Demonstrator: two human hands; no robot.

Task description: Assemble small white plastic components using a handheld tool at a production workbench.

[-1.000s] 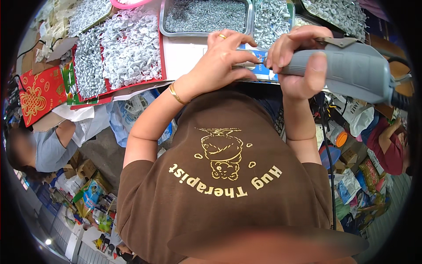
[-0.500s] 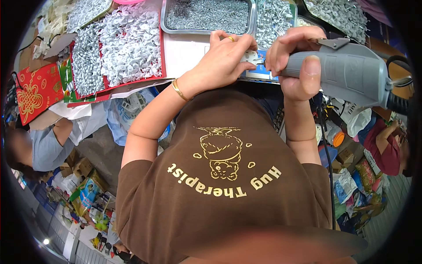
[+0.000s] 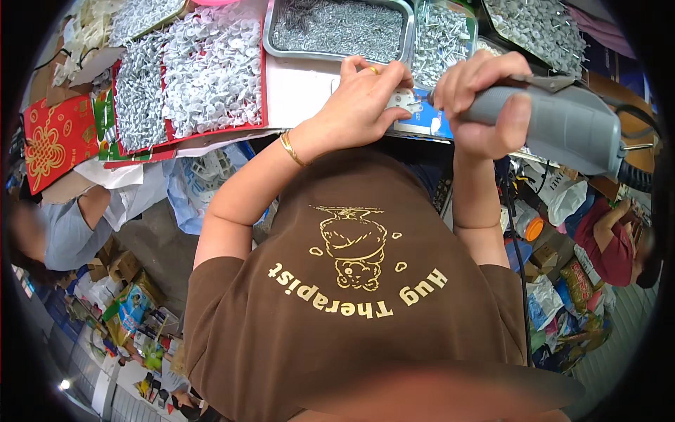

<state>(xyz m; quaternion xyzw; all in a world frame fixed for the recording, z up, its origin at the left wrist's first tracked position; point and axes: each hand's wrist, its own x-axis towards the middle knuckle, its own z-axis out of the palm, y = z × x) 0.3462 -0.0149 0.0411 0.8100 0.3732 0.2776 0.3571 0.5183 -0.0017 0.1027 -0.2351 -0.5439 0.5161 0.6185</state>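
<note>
My left hand [image 3: 365, 102] rests on the worktop, fingers bent and closed round the edge of a small white plastic piece with round holes [image 3: 402, 100]. A blue printed card [image 3: 437, 127] lies beneath that piece. In my right hand [image 3: 489, 105] is a grey electric screwdriver [image 3: 555, 119], held almost level with its nose pointing left. The tool's tip is close to the white piece's right side; whether they touch, I cannot tell. My right fingers wrap the grip from above, with the thumb on the near side.
A metal tray [image 3: 316, 56] of small screws stands beyond my left hand. Left of it, a red-edged box [image 3: 264, 91] holds white round-headed parts and grey metal pieces. Longer screws [image 3: 443, 42] fill another bin. A black cable [image 3: 517, 218] hangs at my right. Other people sit either side.
My right hand and the screwdriver have shifted slightly to the right, drawing the tip back from the white piece. More of the blue card shows. My left hand keeps its hold.
</note>
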